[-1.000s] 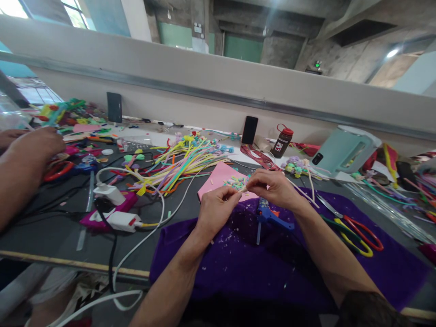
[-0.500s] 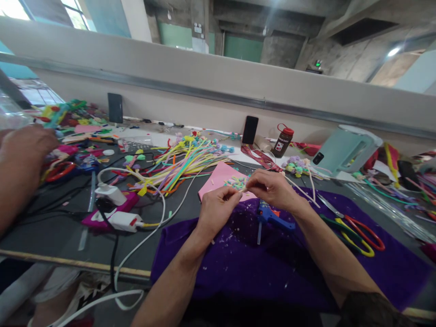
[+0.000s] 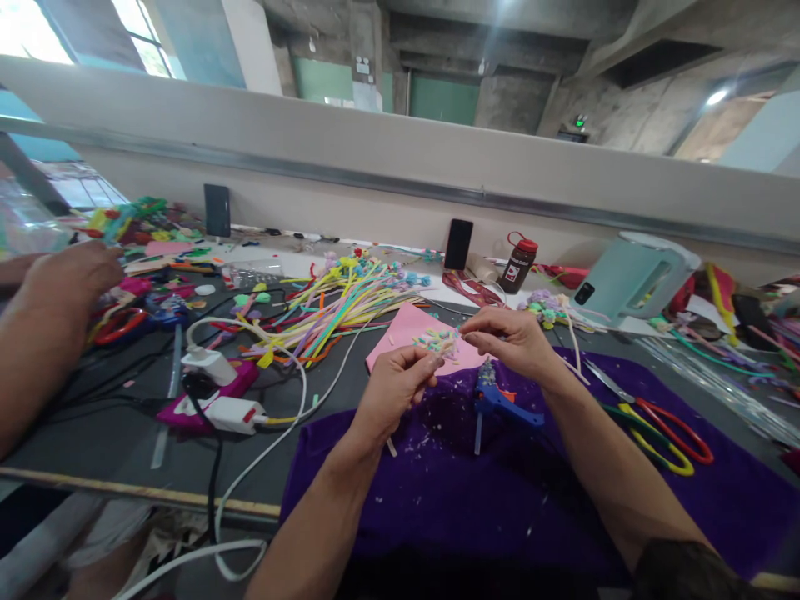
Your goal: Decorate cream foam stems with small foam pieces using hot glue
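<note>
Two hands work close together above the purple cloth point(image 3: 500, 492), and I think the thin stick point(image 3: 391, 446) can slip or bend if the left hand point(image 3: 391, 392) loosens, because small pieces are already scattered below. The left fingers point(image 3: 417, 372) are closed on the stick, whose end pokes out under the fist. The right hand point(image 3: 509, 337) pinches its fingertips point(image 3: 470, 337) together just beside them, on something too small to tell, over the pink sheet point(image 3: 406, 329).

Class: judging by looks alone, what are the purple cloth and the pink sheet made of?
Purple cloth: probably soft fabric, matte; it lies in folds and scraps cling to it. Pink sheet: seemingly paper or thin foam, flat, matte, with clean straight edges.
</note>
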The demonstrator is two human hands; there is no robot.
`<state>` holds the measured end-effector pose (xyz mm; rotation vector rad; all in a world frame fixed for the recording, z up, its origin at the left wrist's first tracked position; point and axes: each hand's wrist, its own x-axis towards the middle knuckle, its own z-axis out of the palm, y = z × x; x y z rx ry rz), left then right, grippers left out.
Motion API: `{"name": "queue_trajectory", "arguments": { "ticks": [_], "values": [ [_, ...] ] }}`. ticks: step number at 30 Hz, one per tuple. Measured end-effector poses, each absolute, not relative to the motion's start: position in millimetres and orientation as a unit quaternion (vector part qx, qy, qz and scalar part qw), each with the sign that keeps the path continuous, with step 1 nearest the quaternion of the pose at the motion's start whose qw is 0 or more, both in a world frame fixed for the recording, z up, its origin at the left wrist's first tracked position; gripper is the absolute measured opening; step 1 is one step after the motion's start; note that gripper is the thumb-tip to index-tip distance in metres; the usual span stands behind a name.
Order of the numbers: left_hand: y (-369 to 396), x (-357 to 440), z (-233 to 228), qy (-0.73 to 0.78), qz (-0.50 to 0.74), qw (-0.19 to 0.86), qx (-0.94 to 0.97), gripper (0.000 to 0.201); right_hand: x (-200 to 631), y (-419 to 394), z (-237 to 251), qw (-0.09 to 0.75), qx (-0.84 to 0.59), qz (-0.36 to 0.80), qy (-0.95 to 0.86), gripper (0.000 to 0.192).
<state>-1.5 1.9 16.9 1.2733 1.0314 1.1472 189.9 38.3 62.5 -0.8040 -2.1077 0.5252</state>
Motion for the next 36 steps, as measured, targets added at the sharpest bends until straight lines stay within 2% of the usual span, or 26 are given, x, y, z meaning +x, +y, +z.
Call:
{"name": "queue_trajectory", "arguments": {
  "ticks": [5, 9, 14, 26, 36],
  "values": [
    [3.3, -3.9, 16.8, 0.396, 0.482, 0.611, 0.488, 0.026, 188.8, 41.4, 59.7, 0.39, -0.325, 0.317, -0.802, 0.015],
    [3.5, -4.6, 17.7, 0.374, 0.471, 0.652, 0.462, 0.025, 184.6, 41.1, 54.4, 0.363, -0.311, 0.404, -0.78, 0.031],
    [3.3, -4.9, 18.4, 0.364, 0.447, 0.685, 0.446, 0.024, 175.5, 35.3, 48.5, 0.353, -0.293, 0.397, -0.795, 0.043],
    [3.0, -5.3, 19.7, 0.358, 0.415, 0.699, 0.46, 0.025, 169.7, 29.7, 45.4, 0.335, -0.271, 0.423, -0.797, 0.039],
    [1.6, -5.2, 19.0, 0.363, 0.405, 0.699, 0.464, 0.025, 168.3, 28.6, 46.9, 0.329, -0.28, 0.441, -0.787, 0.025]
  ]
}}
